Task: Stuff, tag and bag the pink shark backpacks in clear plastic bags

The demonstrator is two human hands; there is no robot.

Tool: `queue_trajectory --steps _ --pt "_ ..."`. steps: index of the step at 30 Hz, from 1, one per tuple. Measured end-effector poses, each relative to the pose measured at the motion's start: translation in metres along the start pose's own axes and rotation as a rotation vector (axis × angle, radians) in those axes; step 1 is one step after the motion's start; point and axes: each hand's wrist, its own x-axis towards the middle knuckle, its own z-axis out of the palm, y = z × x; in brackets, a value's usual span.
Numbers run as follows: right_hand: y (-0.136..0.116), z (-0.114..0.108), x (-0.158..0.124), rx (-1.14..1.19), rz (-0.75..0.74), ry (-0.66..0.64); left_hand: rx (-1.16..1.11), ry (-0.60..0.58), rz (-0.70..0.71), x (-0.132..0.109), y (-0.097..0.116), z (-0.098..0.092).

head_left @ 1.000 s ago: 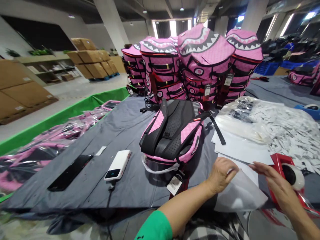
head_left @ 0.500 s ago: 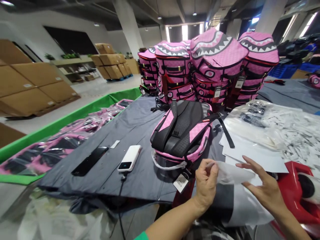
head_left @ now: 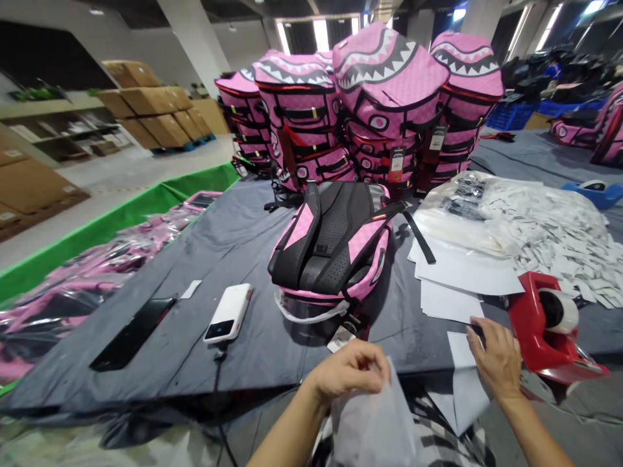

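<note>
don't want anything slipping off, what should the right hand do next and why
The right hand should probably draw the creased paper back onto the table: it hangs past the edge, close to that hand, while the left hand holds a translucent sheet.

Bright windows (head_left: 320, 35) glare beyond the pink-and-black backpack (head_left: 331, 243), beneath a dim ceiling (head_left: 233, 10); soft shadow pools at its near end. Left of it, plastic-wrapped bags (head_left: 117, 256) glint, stretched by wide-angle distortion.
</note>
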Motion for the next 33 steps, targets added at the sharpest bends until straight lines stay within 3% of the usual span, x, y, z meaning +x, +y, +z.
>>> queue_trajectory --steps 3,5,7,10,12,14,16,19,22,25,28,31,33 --pt "-0.003 -0.013 0.007 -0.027 -0.073 0.038 0.497 -0.088 -0.019 0.03 -0.011 0.017" --pt "-0.005 -0.023 0.014 -0.039 -0.117 0.031 0.676 -0.17 0.017 0.052 -0.022 0.035" --pt "-0.008 -0.032 0.022 -0.012 -0.185 0.041 0.637 -0.193 0.089 0.072 -0.033 0.054" --pt "-0.017 -0.045 0.039 0.026 -0.237 0.13 0.497 -0.089 0.199 0.096 -0.045 0.078" --pt "-0.023 -0.05 0.053 0.016 -0.211 0.209 0.406 -0.02 0.198 0.107 -0.049 0.089" --pt "-0.025 -0.052 0.065 0.017 -0.201 0.277 0.34 0.05 0.105 0.115 -0.05 0.099" --pt "-0.023 -0.049 0.071 0.052 -0.202 0.279 0.354 0.167 0.008 0.119 -0.05 0.105" --pt "-0.013 -0.038 0.064 0.129 -0.214 0.112 0.521 0.286 -0.007 0.12 -0.052 0.108" --pt "-0.003 -0.022 0.047 0.092 -0.149 -0.033 0.779 0.237 0.029 0.12 -0.055 0.108" --pt "0.003 -0.01 0.031 0.052 -0.033 -0.095 0.903 0.192 0.03 0.114 -0.059 0.108" --pt "0.004 -0.006 0.024 0.069 -0.003 -0.075 0.819 0.228 0.092 0.104 -0.061 0.107" --pt "0.0 -0.015 0.024 0.103 -0.071 -0.026 0.633 0.253 0.191 0.098 -0.057 0.103" --pt "-0.007 -0.027 0.027 0.14 -0.148 0.028 0.533 0.204 0.234 0.098 -0.052 0.104"
